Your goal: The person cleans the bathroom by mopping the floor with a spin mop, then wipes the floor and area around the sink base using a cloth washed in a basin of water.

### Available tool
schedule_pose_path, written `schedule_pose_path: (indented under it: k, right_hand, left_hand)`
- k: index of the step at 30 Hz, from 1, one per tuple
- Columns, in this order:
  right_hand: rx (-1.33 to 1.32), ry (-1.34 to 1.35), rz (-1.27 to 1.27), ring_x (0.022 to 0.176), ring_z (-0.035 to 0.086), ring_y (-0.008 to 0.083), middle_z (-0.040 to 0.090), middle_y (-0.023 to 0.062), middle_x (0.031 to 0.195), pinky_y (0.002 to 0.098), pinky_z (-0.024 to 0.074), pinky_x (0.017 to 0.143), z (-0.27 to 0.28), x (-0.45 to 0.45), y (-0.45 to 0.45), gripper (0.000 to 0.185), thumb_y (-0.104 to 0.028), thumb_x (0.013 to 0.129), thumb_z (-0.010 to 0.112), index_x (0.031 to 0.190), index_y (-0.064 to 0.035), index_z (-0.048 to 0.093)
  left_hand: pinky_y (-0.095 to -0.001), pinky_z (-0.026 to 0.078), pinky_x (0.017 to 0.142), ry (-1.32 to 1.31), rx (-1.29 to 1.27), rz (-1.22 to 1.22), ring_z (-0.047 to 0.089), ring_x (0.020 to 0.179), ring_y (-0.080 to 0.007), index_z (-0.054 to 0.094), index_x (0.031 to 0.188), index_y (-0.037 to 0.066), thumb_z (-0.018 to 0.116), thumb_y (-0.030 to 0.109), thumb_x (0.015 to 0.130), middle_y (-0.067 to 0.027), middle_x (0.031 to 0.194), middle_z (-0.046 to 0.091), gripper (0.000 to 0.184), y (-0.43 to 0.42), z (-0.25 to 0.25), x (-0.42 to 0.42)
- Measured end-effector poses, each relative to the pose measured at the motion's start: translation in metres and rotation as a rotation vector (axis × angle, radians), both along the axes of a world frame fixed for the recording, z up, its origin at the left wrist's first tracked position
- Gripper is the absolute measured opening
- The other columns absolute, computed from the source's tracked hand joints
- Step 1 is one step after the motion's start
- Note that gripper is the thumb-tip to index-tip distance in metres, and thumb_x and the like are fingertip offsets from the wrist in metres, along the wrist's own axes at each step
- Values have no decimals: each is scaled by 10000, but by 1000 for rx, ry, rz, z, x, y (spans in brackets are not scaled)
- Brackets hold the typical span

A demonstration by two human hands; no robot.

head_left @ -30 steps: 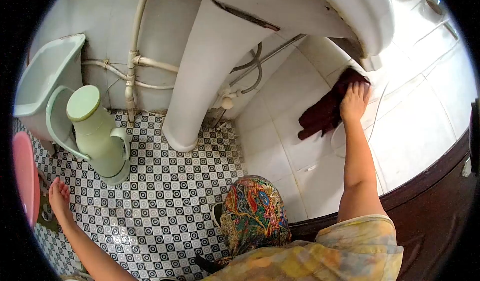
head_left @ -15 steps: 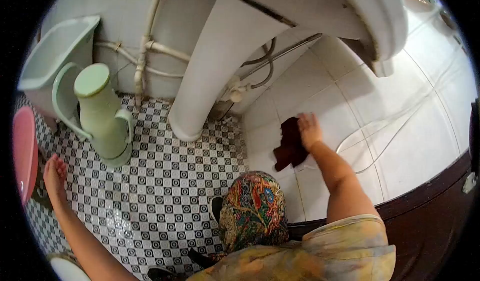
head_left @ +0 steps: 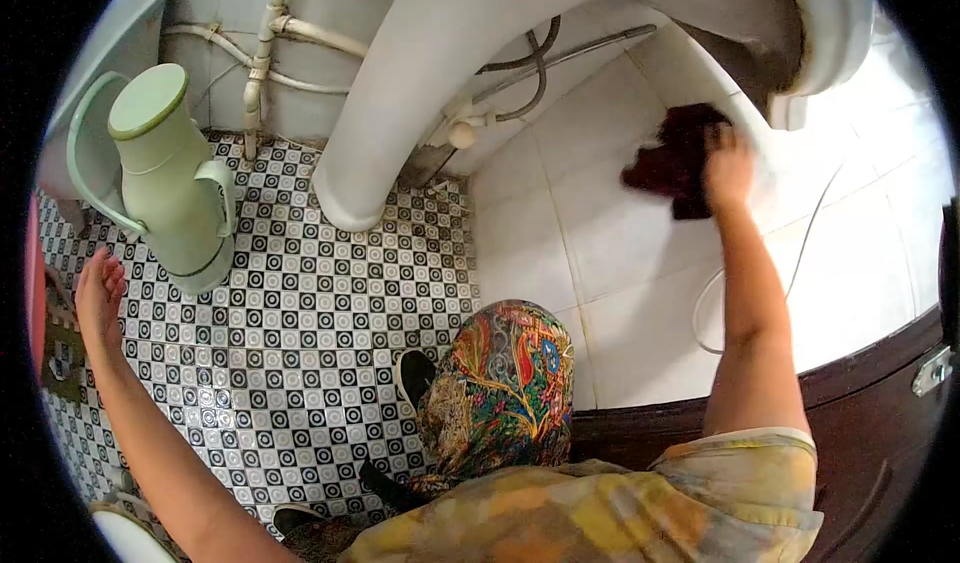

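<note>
A: While the right hand [head_left: 731,169] is touching the cloth [head_left: 680,163], where is that cloth lying?

B: It is lying against the white tiles [head_left: 520,248], below the sink [head_left: 700,3] and right of the pedestal [head_left: 385,103]. Colour: dark maroon. Condition: bunching, with ragged edges.

A: Grip, right side?

B: The fingers are reaching over the cloth's right edge. They are showing too blurred; I cannot tell whether they are pinching a fold or only pressing it flat.

A: Left hand [head_left: 100,288]?

B: Its fingers are pointing up and curling loosely. It is hovering just beside the flask [head_left: 170,198], lower left of it, apart from its surface.

A: Flask, particulars?

B: Pale green, two handles. It is standing upright on the checked floor [head_left: 300,363].

A: Remaining items?

B: One basin [head_left: 36,293], pink, mostly cut off at the left edge. One pale tub [head_left: 110,53], sitting behind the flask. One pipe [head_left: 260,78], cream, running down the back wall. One grey hose [head_left: 541,83], curving beside the pedestal. One dark shoe [head_left: 416,373], resting on the floor beside the patterned trousers [head_left: 505,383].
</note>
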State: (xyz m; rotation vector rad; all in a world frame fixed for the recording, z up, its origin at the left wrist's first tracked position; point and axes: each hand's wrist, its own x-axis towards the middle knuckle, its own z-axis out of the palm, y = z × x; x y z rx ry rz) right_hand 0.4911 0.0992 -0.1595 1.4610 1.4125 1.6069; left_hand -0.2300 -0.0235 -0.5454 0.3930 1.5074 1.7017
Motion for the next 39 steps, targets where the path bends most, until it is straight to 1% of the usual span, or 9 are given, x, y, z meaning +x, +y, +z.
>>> schedule_pose_path:
  k: [4,8,13,18,24,25,28,33,39]
  right_hand:
    - [-92,304,73,1215,264,256,333,77,1306,379,155,1018,-95,15,26,560,-369,746,458,1233,-101,395]
    - [-513,166,-281,1275,135,234,229,55,1365,387,71,1034,-169,-36,14,667,-483,773,412,1296,-91,283]
    - [-844,151,-232,1258,192,199,280,42,1342,383,106,1026,-253,-30,-7,529,-356,790,442,1254,-113,367]
    - [-674,268,24,1174,341,170,428,33,1226,364,223,989,-223,17,16,327,-173,765,428,1070,-103,522]
    - [-218,224,-142,1166,340,189,417,54,1233,390,183,992,-64,-48,-4,374,-137,782,399,1149,-99,461]
    - [-101,617,-97,1160,340,213,427,68,1217,402,198,981,-37,-70,-14,359,-108,777,397,1127,-75,474]
    - [96,176,255,1150,346,243,452,103,1187,418,205,978,-8,-19,-33,358,-69,731,428,1079,-33,503]
    - [-14,536,436,1113,379,282,472,131,1138,408,242,971,-35,-3,-59,460,-44,589,541,1047,-8,514]
    - [-391,423,342,1124,387,242,496,88,1126,394,248,979,-66,-14,-108,401,-15,622,516,1022,-32,540]
  left_hand:
    - [-173,417,629,48,5,1,514,695,-59,550,1002,74,573,261,788,7,807,556,285,-9,16,12]
    - [-177,425,669,223,-111,40,533,754,-64,536,1070,92,542,279,811,6,864,568,320,-31,-1,-17]
    - [-180,419,706,347,-205,172,531,824,-71,518,1105,88,497,287,839,-8,934,563,332,-54,11,-14]
    - [-177,411,722,307,-127,124,523,834,-73,508,1118,84,480,284,851,-14,950,557,335,-51,3,-42]
    - [-196,405,777,327,-12,82,524,888,-94,488,1151,85,477,300,850,-31,994,554,370,-25,14,-39]
    - [-196,405,777,318,-12,80,524,888,-94,488,1151,85,477,300,850,-31,994,554,370,-25,12,-41]
    - [-219,387,830,303,17,63,502,949,-102,457,1190,94,451,309,861,-49,1080,522,394,-15,3,-54]
    - [-251,356,890,234,89,32,475,1023,-139,427,1216,110,412,337,870,-72,1140,482,415,1,-30,-71]
    - [-266,336,916,249,106,-7,431,1094,-156,418,1224,130,399,363,868,-80,1214,429,426,-4,-58,-91]
